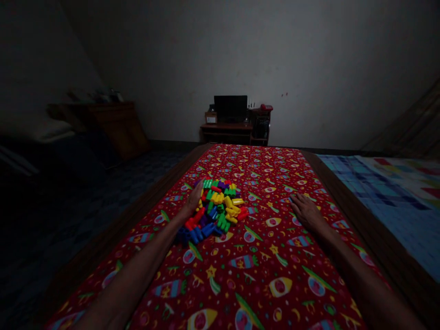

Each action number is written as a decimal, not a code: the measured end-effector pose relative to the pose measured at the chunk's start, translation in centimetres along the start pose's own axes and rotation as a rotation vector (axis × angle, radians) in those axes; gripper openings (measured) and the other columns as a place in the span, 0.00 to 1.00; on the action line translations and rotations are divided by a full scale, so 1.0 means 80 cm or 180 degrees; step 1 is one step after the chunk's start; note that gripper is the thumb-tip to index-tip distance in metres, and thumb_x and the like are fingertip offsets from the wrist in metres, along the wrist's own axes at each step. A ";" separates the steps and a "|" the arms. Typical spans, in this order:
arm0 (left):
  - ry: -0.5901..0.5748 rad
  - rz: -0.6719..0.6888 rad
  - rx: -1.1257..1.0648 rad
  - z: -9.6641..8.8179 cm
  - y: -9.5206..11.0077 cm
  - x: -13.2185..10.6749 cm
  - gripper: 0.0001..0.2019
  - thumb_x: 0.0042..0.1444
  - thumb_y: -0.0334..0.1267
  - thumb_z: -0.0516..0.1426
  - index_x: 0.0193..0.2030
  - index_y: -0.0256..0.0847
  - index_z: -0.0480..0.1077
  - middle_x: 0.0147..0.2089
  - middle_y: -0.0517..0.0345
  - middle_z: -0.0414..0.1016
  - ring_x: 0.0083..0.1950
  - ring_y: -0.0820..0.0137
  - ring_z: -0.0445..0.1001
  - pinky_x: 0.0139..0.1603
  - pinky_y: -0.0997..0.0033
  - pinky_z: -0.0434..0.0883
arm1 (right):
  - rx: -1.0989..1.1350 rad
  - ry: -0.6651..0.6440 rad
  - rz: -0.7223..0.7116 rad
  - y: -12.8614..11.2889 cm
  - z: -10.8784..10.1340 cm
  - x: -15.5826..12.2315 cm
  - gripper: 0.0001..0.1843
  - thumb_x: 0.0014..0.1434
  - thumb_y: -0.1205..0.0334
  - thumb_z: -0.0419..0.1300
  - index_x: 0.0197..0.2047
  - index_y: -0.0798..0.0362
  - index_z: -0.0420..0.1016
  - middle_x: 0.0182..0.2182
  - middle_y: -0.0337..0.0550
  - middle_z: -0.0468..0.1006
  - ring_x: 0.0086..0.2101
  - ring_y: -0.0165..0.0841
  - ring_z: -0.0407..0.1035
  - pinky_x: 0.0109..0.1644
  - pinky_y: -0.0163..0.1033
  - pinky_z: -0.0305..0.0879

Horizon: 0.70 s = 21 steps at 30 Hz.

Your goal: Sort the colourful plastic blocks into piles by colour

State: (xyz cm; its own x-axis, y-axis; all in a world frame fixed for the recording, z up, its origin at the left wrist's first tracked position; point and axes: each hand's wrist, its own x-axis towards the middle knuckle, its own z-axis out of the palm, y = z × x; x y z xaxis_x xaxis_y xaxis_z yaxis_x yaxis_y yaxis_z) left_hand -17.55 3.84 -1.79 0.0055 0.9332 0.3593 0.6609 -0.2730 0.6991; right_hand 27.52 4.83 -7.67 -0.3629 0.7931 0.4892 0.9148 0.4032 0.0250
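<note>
A heap of multicoloured plastic interlocking toy blocks [216,208] lies in red, yellow, green, blue and purple on a red rocket-print bedsheet [275,256]. My left hand [194,200] rests flat against the heap's left side, its fingertips at the blocks, and holds nothing that I can see. My right hand [305,212] lies palm down on the sheet, well to the right of the heap. Its fingers are slightly spread and it touches no blocks.
The sheet covers a long surface with a brown wooden edge [347,206] on the right. Beyond its far end stands a low desk [227,128] with a dark monitor [230,108]. A wooden cabinet [117,126] stands in the dim left, and a blue-checked blanket [385,201] lies right.
</note>
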 end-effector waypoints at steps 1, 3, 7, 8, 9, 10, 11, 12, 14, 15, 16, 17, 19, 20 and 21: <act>-0.0038 -0.0037 -0.0097 0.011 0.008 0.006 0.33 0.65 0.53 0.33 0.68 0.40 0.57 0.62 0.52 0.70 0.66 0.64 0.63 0.68 0.56 0.58 | 0.0009 0.0002 0.0026 -0.001 -0.001 0.000 0.26 0.67 0.57 0.41 0.59 0.56 0.71 0.56 0.56 0.72 0.59 0.46 0.62 0.62 0.56 0.59; -0.0191 -0.0117 -0.0369 0.035 0.027 0.017 0.31 0.65 0.51 0.35 0.67 0.41 0.59 0.62 0.53 0.70 0.66 0.62 0.63 0.69 0.53 0.57 | 0.0037 -0.0007 0.0066 -0.003 -0.003 -0.001 0.26 0.67 0.56 0.41 0.59 0.56 0.71 0.56 0.57 0.72 0.59 0.46 0.62 0.61 0.56 0.59; -0.0494 -0.0014 -0.0594 0.082 0.067 0.037 0.28 0.64 0.47 0.38 0.65 0.38 0.62 0.62 0.51 0.70 0.67 0.60 0.61 0.69 0.53 0.55 | 0.0052 -0.0029 0.0049 -0.007 -0.008 0.001 0.27 0.68 0.55 0.40 0.58 0.58 0.71 0.56 0.58 0.72 0.59 0.46 0.62 0.62 0.54 0.58; -0.0533 0.0025 -0.0603 0.092 0.075 0.041 0.28 0.64 0.47 0.39 0.65 0.38 0.62 0.62 0.51 0.70 0.68 0.61 0.61 0.69 0.54 0.55 | 0.0040 -0.0027 0.0047 -0.007 -0.008 0.001 0.28 0.68 0.55 0.40 0.58 0.59 0.71 0.56 0.58 0.72 0.59 0.46 0.63 0.62 0.54 0.58; -0.0560 0.0057 -0.0611 0.101 0.082 0.045 0.27 0.64 0.47 0.40 0.64 0.38 0.62 0.62 0.52 0.70 0.68 0.62 0.60 0.69 0.55 0.55 | 0.0031 -0.0026 0.0044 -0.008 -0.009 0.001 0.28 0.68 0.54 0.39 0.58 0.59 0.71 0.56 0.58 0.72 0.58 0.46 0.63 0.62 0.54 0.58; -0.0590 0.0091 -0.0619 0.108 0.088 0.048 0.27 0.64 0.47 0.41 0.64 0.39 0.63 0.63 0.53 0.69 0.68 0.63 0.59 0.69 0.56 0.55 | 0.0031 -0.0027 0.0035 -0.008 -0.009 0.001 0.28 0.68 0.54 0.39 0.58 0.59 0.71 0.56 0.58 0.72 0.58 0.46 0.63 0.62 0.54 0.58; -0.0613 0.0124 -0.0627 0.113 0.093 0.052 0.26 0.64 0.47 0.41 0.64 0.40 0.63 0.63 0.54 0.69 0.69 0.63 0.58 0.69 0.58 0.55 | 0.0039 -0.0025 0.0028 -0.008 -0.009 0.001 0.28 0.68 0.54 0.39 0.58 0.59 0.71 0.56 0.58 0.72 0.58 0.46 0.63 0.62 0.53 0.58; -0.0632 0.0153 -0.0641 0.115 0.095 0.057 0.26 0.64 0.48 0.42 0.64 0.41 0.63 0.63 0.54 0.69 0.69 0.64 0.57 0.69 0.58 0.54 | 0.0053 -0.0017 0.0027 -0.008 -0.009 0.001 0.28 0.68 0.54 0.39 0.58 0.59 0.71 0.56 0.58 0.72 0.59 0.46 0.63 0.62 0.54 0.58; -0.0628 0.0209 -0.0647 0.107 0.092 0.067 0.27 0.64 0.49 0.41 0.64 0.42 0.62 0.64 0.55 0.68 0.70 0.63 0.56 0.69 0.58 0.54 | 0.0080 0.0013 0.0059 -0.008 -0.009 0.000 0.28 0.68 0.54 0.39 0.58 0.58 0.70 0.57 0.59 0.72 0.58 0.46 0.63 0.62 0.55 0.59; -0.0563 0.0218 -0.0611 0.098 0.085 0.072 0.28 0.64 0.50 0.40 0.65 0.42 0.62 0.64 0.55 0.68 0.70 0.62 0.55 0.69 0.57 0.54 | 0.0093 0.0022 0.0075 -0.008 -0.010 0.000 0.28 0.68 0.54 0.39 0.59 0.57 0.70 0.57 0.59 0.71 0.58 0.47 0.63 0.62 0.56 0.59; -0.0493 0.0237 -0.0519 0.085 0.075 0.075 0.28 0.64 0.50 0.38 0.65 0.41 0.61 0.64 0.54 0.68 0.70 0.61 0.56 0.69 0.55 0.54 | 0.0104 0.0025 0.0095 -0.009 -0.010 0.000 0.28 0.68 0.54 0.39 0.59 0.57 0.70 0.57 0.59 0.71 0.58 0.47 0.63 0.62 0.56 0.59; -0.0223 0.0192 -0.0351 0.070 0.062 0.077 0.29 0.65 0.50 0.36 0.65 0.41 0.61 0.64 0.53 0.68 0.70 0.61 0.56 0.70 0.53 0.53 | 0.0110 0.0021 0.0117 -0.009 -0.010 0.000 0.27 0.68 0.54 0.40 0.58 0.57 0.71 0.57 0.59 0.71 0.58 0.47 0.63 0.62 0.56 0.59; 0.0099 0.0091 0.0213 0.038 0.032 0.075 0.29 0.64 0.50 0.36 0.65 0.42 0.60 0.64 0.51 0.67 0.69 0.61 0.56 0.71 0.52 0.49 | 0.0105 0.0003 0.0165 -0.012 -0.012 0.000 0.27 0.68 0.54 0.41 0.58 0.58 0.71 0.57 0.58 0.71 0.58 0.46 0.63 0.62 0.54 0.58; 0.0155 0.0054 0.0304 0.024 0.017 0.072 0.29 0.64 0.50 0.37 0.65 0.40 0.60 0.64 0.47 0.67 0.70 0.59 0.56 0.71 0.49 0.47 | 0.0094 -0.0001 0.0194 -0.013 -0.012 0.000 0.27 0.68 0.54 0.41 0.58 0.58 0.71 0.57 0.58 0.71 0.58 0.46 0.63 0.62 0.54 0.58; 0.0149 0.0048 0.0358 0.014 0.005 0.068 0.29 0.64 0.50 0.39 0.64 0.38 0.61 0.64 0.44 0.66 0.69 0.57 0.57 0.71 0.48 0.46 | 0.0083 0.0000 0.0220 -0.015 -0.013 0.000 0.27 0.68 0.55 0.41 0.58 0.57 0.71 0.57 0.58 0.71 0.58 0.46 0.63 0.62 0.54 0.58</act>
State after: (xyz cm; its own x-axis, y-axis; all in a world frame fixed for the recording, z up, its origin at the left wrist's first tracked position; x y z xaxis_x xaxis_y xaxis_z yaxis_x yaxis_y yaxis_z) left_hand -16.43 9.09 -0.20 -0.0173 0.9165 0.3996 0.7411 -0.2565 0.6205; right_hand 26.63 3.89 -6.78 -0.2990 0.8194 0.4890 0.9327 0.3592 -0.0315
